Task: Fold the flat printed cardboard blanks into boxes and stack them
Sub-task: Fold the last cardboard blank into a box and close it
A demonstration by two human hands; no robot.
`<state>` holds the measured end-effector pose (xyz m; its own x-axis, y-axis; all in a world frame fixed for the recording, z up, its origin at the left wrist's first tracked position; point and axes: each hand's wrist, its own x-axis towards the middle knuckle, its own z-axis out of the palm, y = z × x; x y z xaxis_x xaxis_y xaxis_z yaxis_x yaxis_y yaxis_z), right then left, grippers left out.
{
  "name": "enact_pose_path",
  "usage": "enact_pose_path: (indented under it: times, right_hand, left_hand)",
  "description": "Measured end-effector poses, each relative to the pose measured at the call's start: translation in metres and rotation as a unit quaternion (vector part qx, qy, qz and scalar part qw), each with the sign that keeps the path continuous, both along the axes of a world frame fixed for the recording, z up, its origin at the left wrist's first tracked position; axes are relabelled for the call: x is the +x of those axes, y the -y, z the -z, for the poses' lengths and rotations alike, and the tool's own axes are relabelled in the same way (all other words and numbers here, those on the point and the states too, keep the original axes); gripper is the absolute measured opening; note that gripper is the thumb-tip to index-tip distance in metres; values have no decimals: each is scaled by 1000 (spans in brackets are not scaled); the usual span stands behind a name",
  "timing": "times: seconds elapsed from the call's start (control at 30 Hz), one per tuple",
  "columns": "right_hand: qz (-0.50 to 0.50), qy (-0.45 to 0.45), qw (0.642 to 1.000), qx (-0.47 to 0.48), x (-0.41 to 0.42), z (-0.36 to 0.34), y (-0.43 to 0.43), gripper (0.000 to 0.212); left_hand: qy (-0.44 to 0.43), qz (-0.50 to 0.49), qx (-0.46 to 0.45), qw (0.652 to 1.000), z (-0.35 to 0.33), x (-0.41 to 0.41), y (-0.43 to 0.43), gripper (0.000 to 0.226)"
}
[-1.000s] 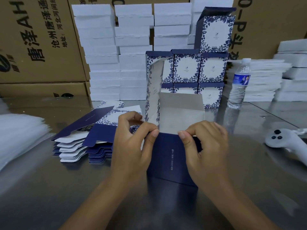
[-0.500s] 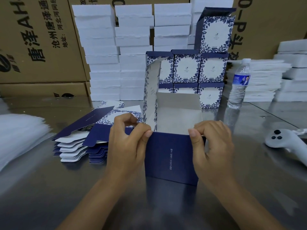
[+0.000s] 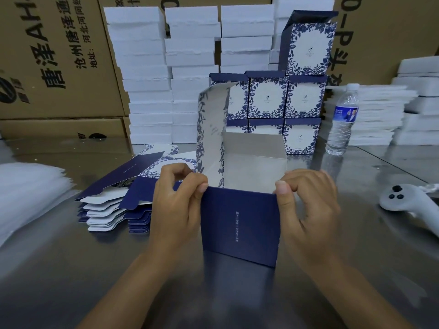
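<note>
The half-folded navy box stands upright on the steel table, top open, its floral lid flap raised at the left. The left grip pinches the near wall's top left corner. The right grip pinches its top right corner. Flat blanks lie just left, and finished boxes are stacked behind.

Open box: navy, upright on table, near centre; printed flap raised at left side.
Left hand: pinches left top corner of near wall.
Right hand: pinches right top corner.
Flat blanks: pile, left of open box.
Folded boxes: stacked, far centre.
Water bottle: upright, just right of folded boxes.
White controller: lying at right.
White foam stacks, brown cartons: far back.
</note>
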<state>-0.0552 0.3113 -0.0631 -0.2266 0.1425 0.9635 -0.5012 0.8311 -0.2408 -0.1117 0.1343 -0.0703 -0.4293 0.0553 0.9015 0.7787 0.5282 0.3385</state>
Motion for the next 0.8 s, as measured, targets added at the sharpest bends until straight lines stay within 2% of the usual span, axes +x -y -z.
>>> enact_pose_path:
  times: [0.13, 0.23, 0.33, 0.4, 0.53, 0.7, 0.8]
  right_hand:
    - [2, -3, 1000, 13, 0, 1, 0, 29]
    - [-11, -8, 1000, 12, -1, 1, 0, 27]
    - [-36, -14, 999, 31, 0, 1, 5, 21]
    - [-46, -16, 998, 51, 2, 3, 8, 17]
    - [-65, -4, 994, 86, 3, 6, 16, 16]
    - [-75, 26, 990, 117, 4, 10, 21, 25]
    - [-95, 51, 987, 121, 4, 11, 21, 33]
  left_hand:
    - [9, 10, 0, 1000, -2, 4, -1, 24]
    - [64, 24, 34, 997, -5, 8, -3, 15]
    - [136, 55, 56, 988, -7, 9, -4, 17]
    - [204, 92, 69, 972, -8, 8, -5, 32]
    - [329, 221, 72, 915, -3, 8, -8, 66]
    - [358, 246, 47, 900, 2, 15, -12, 88]
    - [344, 272, 41, 898, 4, 14, -10, 100]
